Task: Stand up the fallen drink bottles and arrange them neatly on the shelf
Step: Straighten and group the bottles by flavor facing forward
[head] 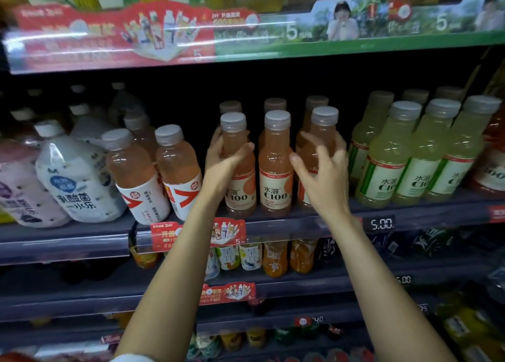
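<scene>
Three pink C100 drink bottles stand upright at the front of the middle shelf (273, 226), with more behind them. My left hand (222, 162) grips the left pink bottle (237, 176), fingers curled round its body. The middle pink bottle (275, 165) stands free between my hands. My right hand (321, 170) wraps round the right pink bottle (323, 132), thumb in front, fingers behind it. All grey caps point up.
Two peach bottles with red-and-white labels (136, 176) (179, 170) lean to the left. Further left, white (79, 181) and pink (24, 187) yoghurt drink bottles also lean. Pale green C100 bottles (393, 165) stand in rows on the right. Lower shelves hold more drinks.
</scene>
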A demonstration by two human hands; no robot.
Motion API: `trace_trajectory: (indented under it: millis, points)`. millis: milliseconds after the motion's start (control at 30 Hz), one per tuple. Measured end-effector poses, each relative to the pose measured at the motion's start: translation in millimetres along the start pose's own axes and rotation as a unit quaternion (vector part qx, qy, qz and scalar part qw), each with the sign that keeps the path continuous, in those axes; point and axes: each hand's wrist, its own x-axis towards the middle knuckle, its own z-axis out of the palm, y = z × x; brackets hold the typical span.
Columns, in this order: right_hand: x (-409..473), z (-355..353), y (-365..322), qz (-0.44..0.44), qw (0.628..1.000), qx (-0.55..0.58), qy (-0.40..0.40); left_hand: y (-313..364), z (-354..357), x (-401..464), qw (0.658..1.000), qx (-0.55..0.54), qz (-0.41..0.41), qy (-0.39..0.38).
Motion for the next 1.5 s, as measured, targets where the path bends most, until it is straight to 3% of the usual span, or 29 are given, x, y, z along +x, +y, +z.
trace_trajectory:
  millis: [967, 1500]
  points:
    - [7.1, -29.1, 12.9, 0.007, 0.999, 0.009, -0.045, 8.5, 49.7, -15.1, 0.996, -0.047, -0.009, 0.079]
    - [4.4, -32.9, 12.6, -0.003, 0.998, 0.034, -0.060, 7.5, 44.3, -17.2, 0.995, 0.049, 0.043, 0.069]
